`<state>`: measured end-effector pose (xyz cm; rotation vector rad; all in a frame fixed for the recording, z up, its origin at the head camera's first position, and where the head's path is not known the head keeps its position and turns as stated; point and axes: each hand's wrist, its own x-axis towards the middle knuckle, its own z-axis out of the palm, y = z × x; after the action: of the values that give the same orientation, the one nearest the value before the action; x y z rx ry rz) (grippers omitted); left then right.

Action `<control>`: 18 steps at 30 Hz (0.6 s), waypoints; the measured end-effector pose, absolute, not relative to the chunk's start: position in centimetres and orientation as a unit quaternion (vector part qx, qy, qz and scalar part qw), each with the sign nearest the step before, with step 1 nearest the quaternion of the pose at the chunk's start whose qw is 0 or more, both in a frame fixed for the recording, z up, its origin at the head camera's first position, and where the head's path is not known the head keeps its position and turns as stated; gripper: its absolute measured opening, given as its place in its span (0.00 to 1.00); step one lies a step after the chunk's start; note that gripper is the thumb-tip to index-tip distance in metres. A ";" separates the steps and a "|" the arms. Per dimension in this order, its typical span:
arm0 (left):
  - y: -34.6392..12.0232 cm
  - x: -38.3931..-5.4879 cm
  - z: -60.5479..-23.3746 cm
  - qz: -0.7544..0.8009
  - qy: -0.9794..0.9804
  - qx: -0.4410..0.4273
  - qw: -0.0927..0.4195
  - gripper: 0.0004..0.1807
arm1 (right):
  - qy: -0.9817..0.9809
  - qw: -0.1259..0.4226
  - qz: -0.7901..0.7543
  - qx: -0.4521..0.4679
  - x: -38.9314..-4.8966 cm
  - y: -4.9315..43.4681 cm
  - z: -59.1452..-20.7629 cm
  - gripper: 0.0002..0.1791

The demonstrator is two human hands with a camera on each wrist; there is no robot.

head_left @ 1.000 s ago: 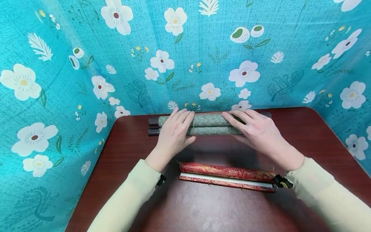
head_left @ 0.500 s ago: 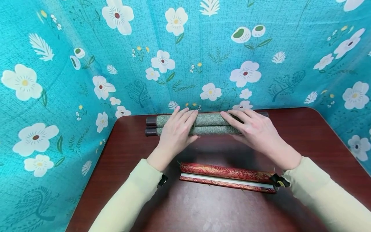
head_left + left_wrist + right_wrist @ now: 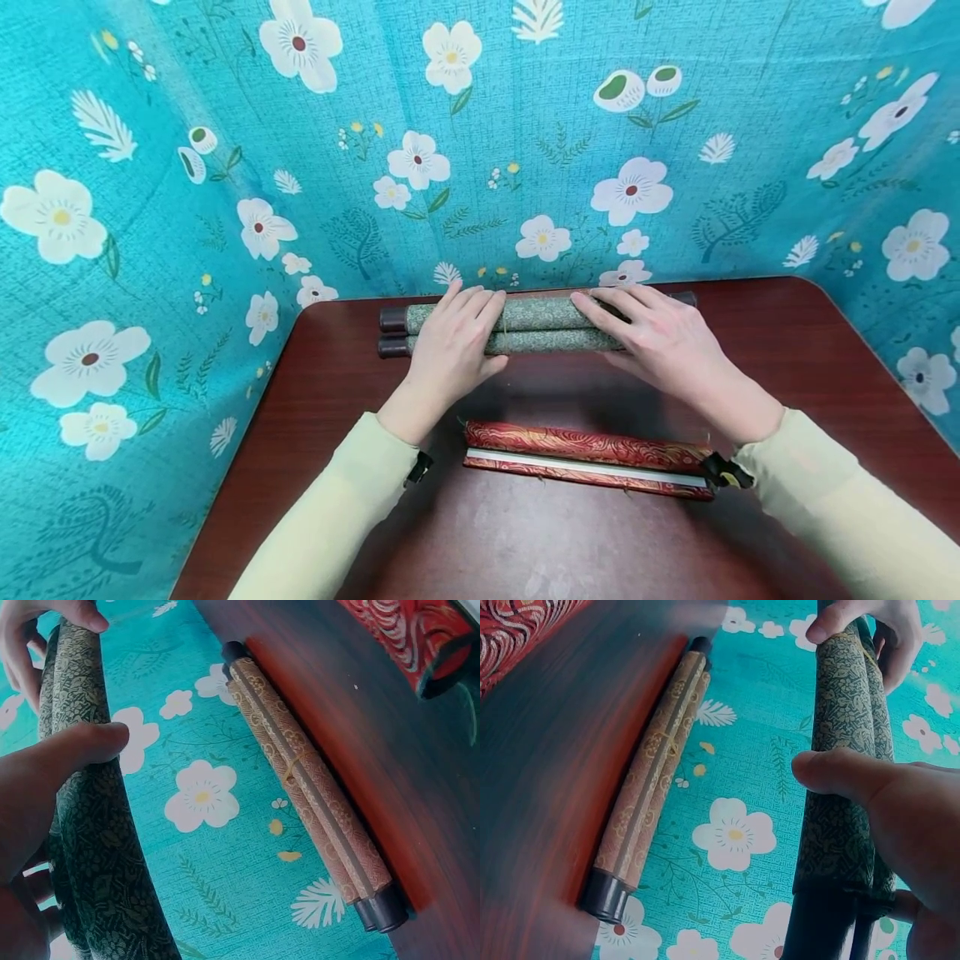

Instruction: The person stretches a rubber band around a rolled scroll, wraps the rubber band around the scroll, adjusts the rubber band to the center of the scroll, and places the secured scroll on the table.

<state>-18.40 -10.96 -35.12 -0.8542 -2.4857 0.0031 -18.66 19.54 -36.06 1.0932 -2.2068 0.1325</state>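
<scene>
A green patterned scroll [image 3: 550, 314], rolled from both ends into two parallel rolls with dark end knobs, is held level over the far side of the table. My left hand [image 3: 454, 340] grips its left part, fingers over the top and thumb [image 3: 105, 741] on the near side. Toward its right end my right hand [image 3: 667, 342] grips it likewise, thumb [image 3: 832, 774] pressed along the roll. A thin yellow cord ties the rolls. Beyond it, a pinkish-brown scroll [image 3: 307, 791], also tied, lies along the table's back edge, mostly hidden in the head view.
On the dark red table [image 3: 330, 400], nearer me, lies a long red-and-gold patterned case [image 3: 585, 442] with a white strip along it. A turquoise flowered cloth [image 3: 480, 167] hangs right behind the table and along its left and right sides.
Both hands keep their grip. The green scroll has shifted slightly left and its left end sits a little lower; otherwise little differs.
</scene>
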 end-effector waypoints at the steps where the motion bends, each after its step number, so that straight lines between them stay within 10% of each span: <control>1: -10.9 -18.4 -35.2 0.001 -0.914 -0.314 0.256 0.49 | -0.845 0.332 0.051 0.417 -18.6 19.5 -36.1 0.56; 18: -11.1 -17.8 -35.0 0.003 -0.913 -0.309 0.267 0.58 | -0.836 0.345 0.070 0.421 -18.9 19.0 -36.3 0.56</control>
<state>-17.84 -11.11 -34.97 -0.8337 -2.4629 0.0077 -18.91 19.01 -36.29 1.0936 -2.1704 0.1808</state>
